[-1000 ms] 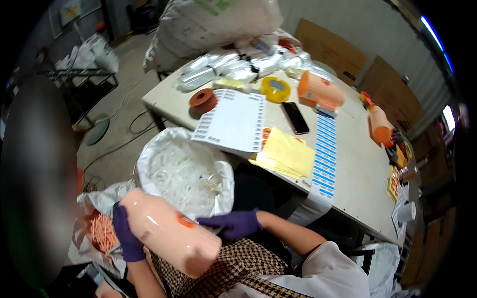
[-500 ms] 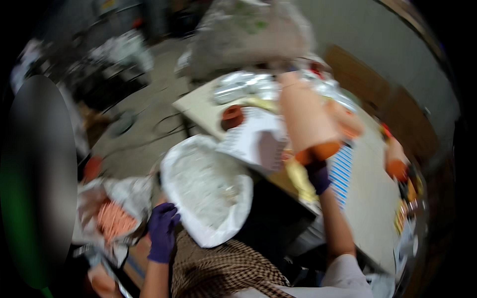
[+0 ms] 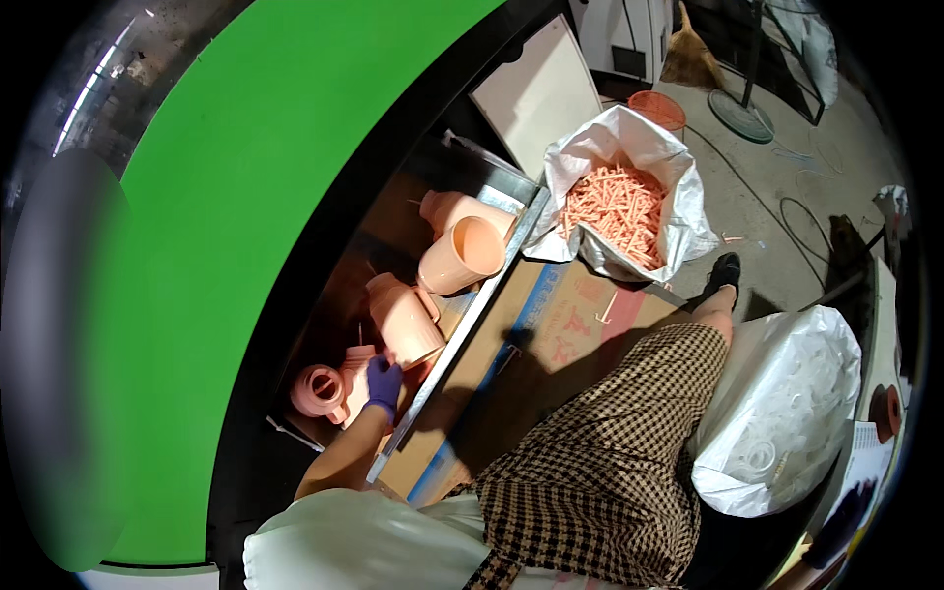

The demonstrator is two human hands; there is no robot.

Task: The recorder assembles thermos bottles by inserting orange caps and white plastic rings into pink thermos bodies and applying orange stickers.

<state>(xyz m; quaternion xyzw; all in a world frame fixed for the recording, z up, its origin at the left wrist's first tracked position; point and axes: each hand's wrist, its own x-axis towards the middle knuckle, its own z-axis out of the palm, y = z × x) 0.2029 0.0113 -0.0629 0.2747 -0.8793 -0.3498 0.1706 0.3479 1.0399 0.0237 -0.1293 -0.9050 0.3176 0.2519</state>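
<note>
The hands are well apart. The left hand (image 3: 383,383), gloved in purple, reaches into a metal-edged tray (image 3: 474,310) among pink jugs (image 3: 403,317) lying there; whether it is clamped on one, I cannot tell. The right hand (image 3: 852,513), in shadow, is near paper (image 3: 863,457) on the desk (image 3: 883,324), its grip unclear. A white bag (image 3: 690,192) of pink sticks (image 3: 615,211) stands beside the tray.

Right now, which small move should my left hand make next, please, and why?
Perhaps close the left hand gently around the peach container just left of it in the picture. The hand appears right beside that container, though I cannot tell whether it grips. Other peach containers lie close by in the metal-edged compartment, so a slow grasp would likely disturb them less.
</note>
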